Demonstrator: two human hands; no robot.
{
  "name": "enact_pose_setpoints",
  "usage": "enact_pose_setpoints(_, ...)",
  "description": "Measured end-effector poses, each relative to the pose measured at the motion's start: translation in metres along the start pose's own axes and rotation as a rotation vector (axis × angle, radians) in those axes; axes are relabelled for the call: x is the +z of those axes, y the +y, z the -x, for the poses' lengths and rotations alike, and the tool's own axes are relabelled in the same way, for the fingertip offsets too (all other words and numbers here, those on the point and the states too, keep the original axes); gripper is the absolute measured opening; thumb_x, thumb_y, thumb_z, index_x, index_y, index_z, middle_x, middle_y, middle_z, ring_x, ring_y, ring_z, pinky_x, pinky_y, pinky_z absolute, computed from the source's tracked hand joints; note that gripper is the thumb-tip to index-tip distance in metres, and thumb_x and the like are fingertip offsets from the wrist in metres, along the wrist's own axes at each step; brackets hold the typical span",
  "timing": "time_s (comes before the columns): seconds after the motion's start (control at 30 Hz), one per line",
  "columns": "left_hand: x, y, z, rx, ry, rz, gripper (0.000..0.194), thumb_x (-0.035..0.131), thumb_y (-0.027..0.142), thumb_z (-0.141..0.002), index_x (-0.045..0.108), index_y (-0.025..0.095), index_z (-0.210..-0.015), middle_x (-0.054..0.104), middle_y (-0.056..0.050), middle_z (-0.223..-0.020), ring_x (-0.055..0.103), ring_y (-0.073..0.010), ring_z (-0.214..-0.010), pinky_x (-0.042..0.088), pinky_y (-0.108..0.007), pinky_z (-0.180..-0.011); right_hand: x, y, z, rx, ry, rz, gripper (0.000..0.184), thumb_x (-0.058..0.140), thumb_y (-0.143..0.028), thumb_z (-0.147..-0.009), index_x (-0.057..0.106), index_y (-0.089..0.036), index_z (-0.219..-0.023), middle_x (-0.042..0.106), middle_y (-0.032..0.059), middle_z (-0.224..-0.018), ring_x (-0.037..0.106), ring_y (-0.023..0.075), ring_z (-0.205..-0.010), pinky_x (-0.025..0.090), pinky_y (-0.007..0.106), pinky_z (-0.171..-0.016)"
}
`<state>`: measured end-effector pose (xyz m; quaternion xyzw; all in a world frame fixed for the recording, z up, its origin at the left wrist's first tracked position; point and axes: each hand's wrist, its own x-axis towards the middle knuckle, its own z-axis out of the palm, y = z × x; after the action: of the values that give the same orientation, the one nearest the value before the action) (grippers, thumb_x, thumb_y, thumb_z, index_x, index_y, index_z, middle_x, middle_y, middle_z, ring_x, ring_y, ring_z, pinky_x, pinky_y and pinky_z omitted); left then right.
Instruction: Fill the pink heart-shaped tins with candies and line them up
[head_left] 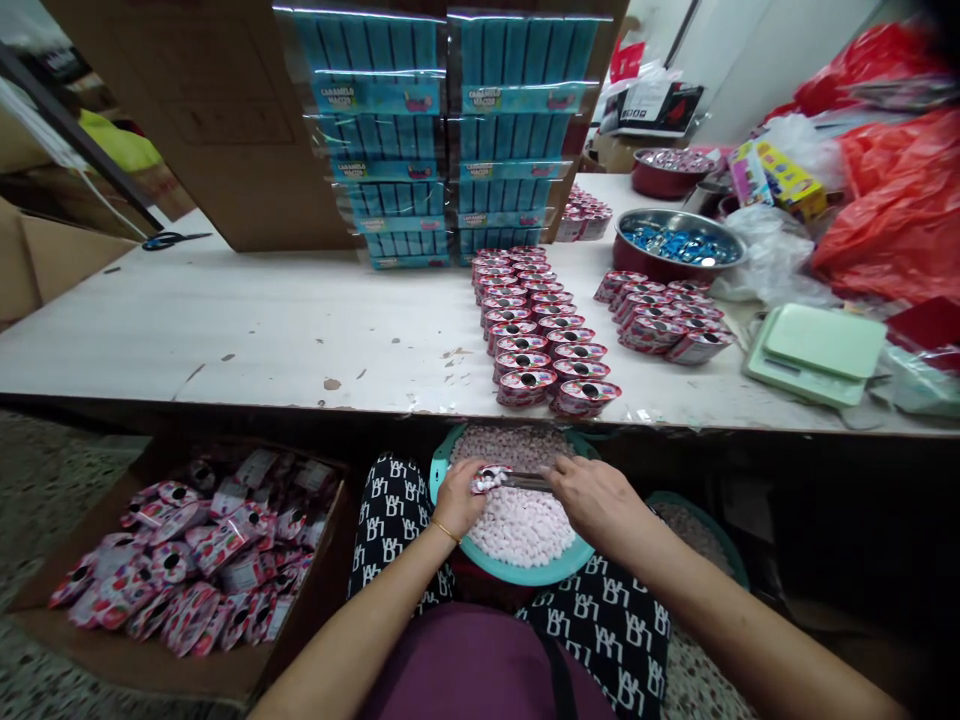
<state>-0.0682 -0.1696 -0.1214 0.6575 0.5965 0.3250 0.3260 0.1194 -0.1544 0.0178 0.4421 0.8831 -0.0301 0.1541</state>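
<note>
Over a teal basin (pixel 516 572) on my lap, full of small white and pale pink candies (pixel 523 525), both hands work close together. My left hand (pixel 457 502) is closed round a small pink printed candy pack (pixel 491 479), with white candies heaped at its top. Closed fingers of my right hand (pixel 589 497) grip a narrow metal scoop (pixel 529 481), its far end touching or very near the pack. The exact shape of the scoop's tip is hidden by candies. On the table edge above, filled-looking rows of similar oval packs (pixel 525 386) stand upright with dark round openings.
A cardboard box (pixel 337 520) of loose packs sits at lower left. On the table are more packs (pixel 651 332), a metal bowl (pixel 626 245) of blue wrapped pieces, a green scale (pixel 821 342), scissors (pixel 171 240) and a tall carton (pixel 217 130) bearing blue candy sheets (pixel 390 150).
</note>
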Motion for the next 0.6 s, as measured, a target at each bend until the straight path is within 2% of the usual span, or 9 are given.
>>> enact_pose_setpoints(0.13, -0.004, -0.001, -0.003, -0.053, -0.044, 0.012, 0.040, 0.053, 0.002, -0.057, 0.058, 0.019, -0.093, 0.058, -0.002, -0.092, 0.053, -0.0163, -0.089, 0.042, -0.029, -0.081, 0.008, 0.007, 0.006, 0.017, 0.002, -0.033, 0.024, 0.040, -0.012, -0.076, 0.056, -0.020, -0.092, 0.058, 0.0058, -0.084, 0.053, 0.0169, -0.076, 0.034, 0.028, -0.061)
enact_pose_setpoints(0.3, -0.005, -0.003, -0.003, -0.039, -0.096, 0.097, 0.033, 0.061, 0.011, -0.058, 0.059, 0.018, -0.091, 0.060, -0.002, -0.089, 0.055, -0.0164, -0.085, 0.043, -0.029, -0.078, 0.015, 0.009, 0.009, 0.036, 0.017, -0.055, 0.023, 0.039, -0.014, -0.079, 0.056, -0.021, -0.093, 0.058, 0.0051, -0.083, 0.054, 0.0147, -0.075, 0.034, 0.026, -0.061)
enact_pose_setpoints(0.43, -0.006, -0.003, -0.002, -0.104, -0.061, 0.155, 0.033, 0.063, 0.012, -0.058, 0.059, 0.017, -0.091, 0.060, -0.002, -0.088, 0.056, -0.0159, -0.084, 0.045, -0.028, -0.077, 0.012, 0.009, 0.012, 0.018, 0.042, -0.066, 0.021, 0.039, -0.015, -0.079, 0.056, -0.021, -0.091, 0.058, 0.0042, -0.082, 0.054, 0.0148, -0.074, 0.035, 0.026, -0.062)
enact_pose_setpoints(0.6, -0.013, -0.007, 0.000, -0.202, -0.041, 0.340, 0.040, 0.060, 0.004, -0.053, 0.057, 0.016, -0.091, 0.061, 0.000, -0.088, 0.057, -0.0136, -0.080, 0.045, -0.026, -0.076, 0.018, 0.026, 0.023, 0.080, 0.066, -0.119, 0.027, 0.038, -0.020, -0.081, 0.054, -0.023, -0.102, 0.057, 0.0035, -0.085, 0.055, 0.0147, -0.078, 0.037, 0.025, -0.064)
